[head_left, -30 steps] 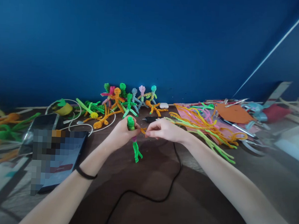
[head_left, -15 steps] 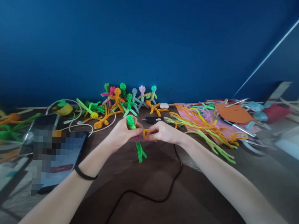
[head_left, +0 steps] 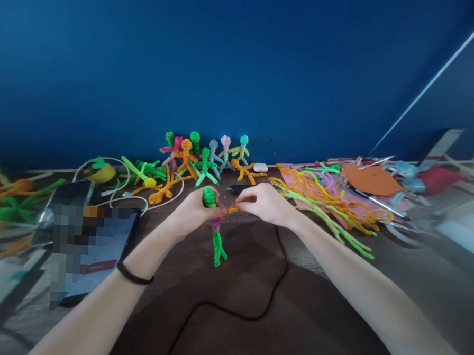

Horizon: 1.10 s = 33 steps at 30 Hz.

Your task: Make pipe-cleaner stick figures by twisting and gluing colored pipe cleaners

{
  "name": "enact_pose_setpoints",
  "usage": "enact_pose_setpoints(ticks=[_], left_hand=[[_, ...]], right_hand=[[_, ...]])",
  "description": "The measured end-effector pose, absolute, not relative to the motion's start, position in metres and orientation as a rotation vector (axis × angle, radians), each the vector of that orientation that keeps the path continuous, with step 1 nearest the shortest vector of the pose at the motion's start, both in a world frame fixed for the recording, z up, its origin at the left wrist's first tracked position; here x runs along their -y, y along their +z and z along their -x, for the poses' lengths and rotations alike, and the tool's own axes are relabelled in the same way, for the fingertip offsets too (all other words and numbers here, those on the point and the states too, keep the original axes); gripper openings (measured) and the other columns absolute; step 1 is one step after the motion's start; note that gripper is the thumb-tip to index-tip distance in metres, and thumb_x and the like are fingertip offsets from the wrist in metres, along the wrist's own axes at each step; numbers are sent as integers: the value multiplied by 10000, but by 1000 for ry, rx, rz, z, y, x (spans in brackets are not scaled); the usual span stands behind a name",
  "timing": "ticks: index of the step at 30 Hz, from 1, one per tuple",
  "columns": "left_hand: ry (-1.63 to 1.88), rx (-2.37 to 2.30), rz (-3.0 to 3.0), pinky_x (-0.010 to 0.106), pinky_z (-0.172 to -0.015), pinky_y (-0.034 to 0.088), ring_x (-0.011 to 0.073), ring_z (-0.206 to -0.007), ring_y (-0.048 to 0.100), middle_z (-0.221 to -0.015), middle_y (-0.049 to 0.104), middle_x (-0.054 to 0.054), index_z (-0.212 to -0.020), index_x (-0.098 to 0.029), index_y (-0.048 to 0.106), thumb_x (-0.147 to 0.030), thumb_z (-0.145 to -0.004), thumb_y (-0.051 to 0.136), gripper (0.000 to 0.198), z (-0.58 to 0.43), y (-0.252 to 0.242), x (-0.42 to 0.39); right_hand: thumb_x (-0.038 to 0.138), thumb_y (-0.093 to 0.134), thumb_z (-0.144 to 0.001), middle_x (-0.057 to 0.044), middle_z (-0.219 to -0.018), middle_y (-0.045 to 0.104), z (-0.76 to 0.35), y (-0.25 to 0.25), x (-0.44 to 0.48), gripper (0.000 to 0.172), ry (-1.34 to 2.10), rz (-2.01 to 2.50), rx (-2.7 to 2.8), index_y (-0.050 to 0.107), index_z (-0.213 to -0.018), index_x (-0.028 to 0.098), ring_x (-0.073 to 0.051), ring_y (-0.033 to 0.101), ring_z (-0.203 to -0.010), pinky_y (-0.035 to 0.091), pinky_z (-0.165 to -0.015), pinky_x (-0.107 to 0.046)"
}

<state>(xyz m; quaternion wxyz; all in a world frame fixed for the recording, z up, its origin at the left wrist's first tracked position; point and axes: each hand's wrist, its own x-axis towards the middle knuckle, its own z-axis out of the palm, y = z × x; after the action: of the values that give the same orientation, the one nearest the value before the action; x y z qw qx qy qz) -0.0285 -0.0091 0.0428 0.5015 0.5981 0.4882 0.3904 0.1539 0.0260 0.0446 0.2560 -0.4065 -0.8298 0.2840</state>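
A pipe-cleaner figure [head_left: 217, 240] with a green coiled head, a purple middle and green legs hangs upright above the table. My left hand [head_left: 193, 211] is closed around its upper part, the thumb lying across just below the head. From the figure's right side sticks out a short orange pipe cleaner [head_left: 231, 209]. My right hand [head_left: 265, 203] pinches the orange end between thumb and fingertips. Part of the figure's body is hidden behind the left fingers.
Several finished pipe-cleaner figures [head_left: 186, 153] stand against the blue wall. Loose orange and green pipe cleaners [head_left: 331, 203] lie at right on pink sheets. A tablet [head_left: 101, 260] and a phone [head_left: 66, 205] lie at left. A black cable [head_left: 245, 318] crosses the table.
My right hand has turned and risen slightly, still at the orange pipe cleaner, which now looks more tightly coiled. The figure's legs have swung a little down and to the left.
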Motion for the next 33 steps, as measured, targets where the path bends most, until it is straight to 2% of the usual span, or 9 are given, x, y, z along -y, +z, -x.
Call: enact_pose_setpoints(ticks=[8, 14, 18, 23, 28, 33], left_hand=[[855, -1272, -1546, 253, -514, 400, 123, -496, 534, -550, 577, -30, -696, -174, 469, -206, -625, 636, 185, 32, 39, 7], [880, -1209, -1384, 276, -594, 427, 140, -616, 570, -666, 582, -11, -738, -167, 502, -234, -649, 601, 149, 31, 40, 8], [868, -1200, -1375, 259, -557, 409, 126, -588, 547, -637, 570, -20, -718, -166, 481, -253, -624, 645, 208, 29, 40, 9], [892, -1232, -1354, 237, -503, 386, 105, -539, 520, -633, 601, -19, -686, -172, 436, -169, -566, 655, 250, 29, 37, 7], [971, -1237, -1337, 226, -475, 380, 97, -493, 495, -538, 544, -48, -641, -180, 414, -167, -562, 641, 240, 30, 37, 7], [1081, -1246, -1265, 218, -459, 375, 86, -468, 476, -516, 531, -55, -620, -180, 402, -194, -541, 676, 286, 32, 37, 5]], right_hand=[[191, 506, -806, -37, -799, 650, -146, 45, -15, 167, 175, 1015, 2388, 670, -780, 173, -135, 563, -736, 344, -622, -240], [210, 484, -827, -43, -792, 638, -145, 43, -13, 180, 52, 1071, 2441, 653, -780, 170, -139, 556, -733, 323, -605, -245], [212, 482, -828, -39, -803, 640, -143, 42, -13, 180, 33, 1087, 2448, 650, -779, 171, -138, 556, -728, 312, -588, -245], [213, 486, -830, -41, -793, 632, -141, 42, -11, 177, 75, 1057, 2423, 651, -781, 170, -135, 551, -724, 309, -584, -244], [226, 534, -805, -26, -759, 603, -139, 45, -6, 122, 244, 980, 2343, 635, -776, 165, -107, 515, -664, 323, -598, -230], [219, 501, -817, -27, -737, 601, -139, 45, -3, 139, 462, 877, 2328, 624, -815, 154, -104, 512, -657, 344, -598, -219]])
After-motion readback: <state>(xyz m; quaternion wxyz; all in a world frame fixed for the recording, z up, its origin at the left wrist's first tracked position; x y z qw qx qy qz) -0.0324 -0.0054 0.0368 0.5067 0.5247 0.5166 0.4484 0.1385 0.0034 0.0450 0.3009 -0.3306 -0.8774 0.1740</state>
